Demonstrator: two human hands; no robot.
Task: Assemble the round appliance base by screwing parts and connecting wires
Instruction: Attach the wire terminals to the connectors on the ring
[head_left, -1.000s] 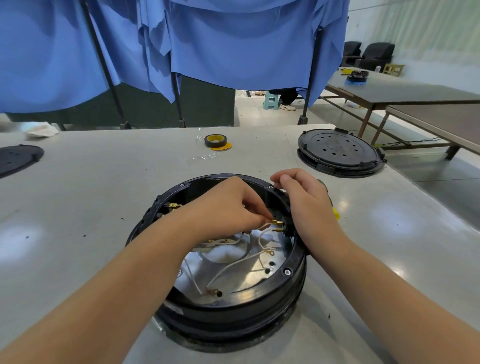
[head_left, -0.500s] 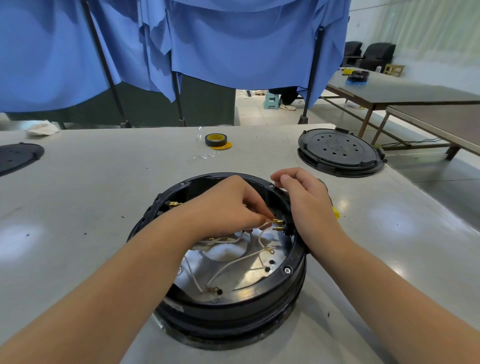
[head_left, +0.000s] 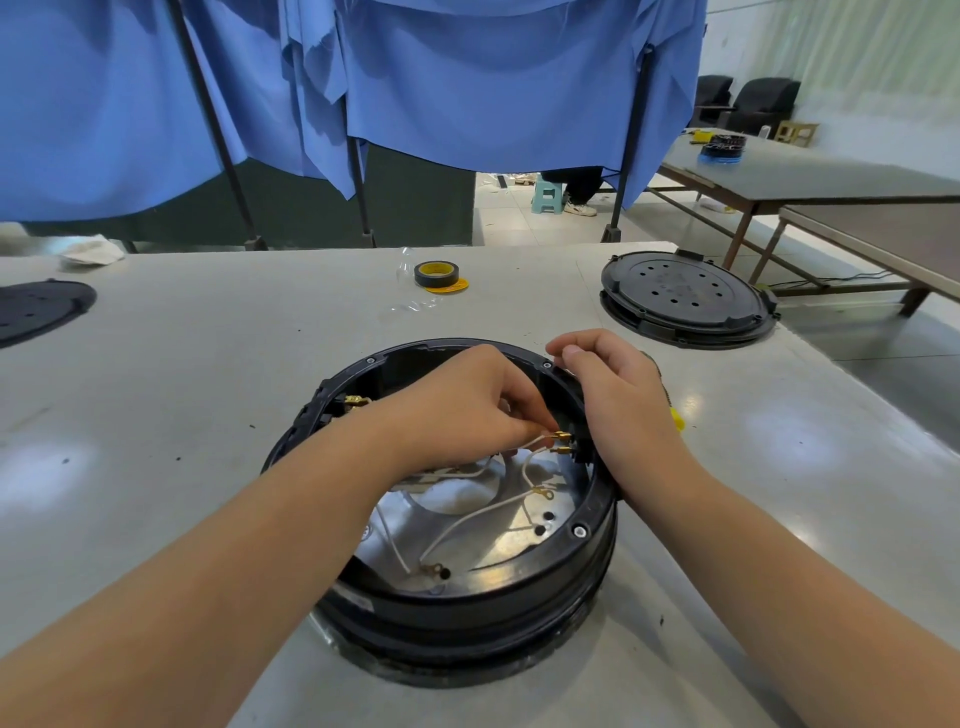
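1. Head view: your left hand (head_left: 467, 410) pinches a brass wire terminal (head_left: 561, 435) inside the round black base (head_left: 467, 608) at the table's (head_left: 208, 389) near centre.
2. Your right hand (head_left: 618, 395) grips the rim, fingers curled.
3. Tape roll (head_left: 436, 274) and black cover (head_left: 685, 299) lie behind.

Blue curtains (head_left: 467, 78) hang behind the grey table (head_left: 208, 364); dark armchairs (head_left: 763, 104) far right.

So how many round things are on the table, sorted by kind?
Open round base: 1
Black round covers: 2
Tape roll: 1
Total: 4
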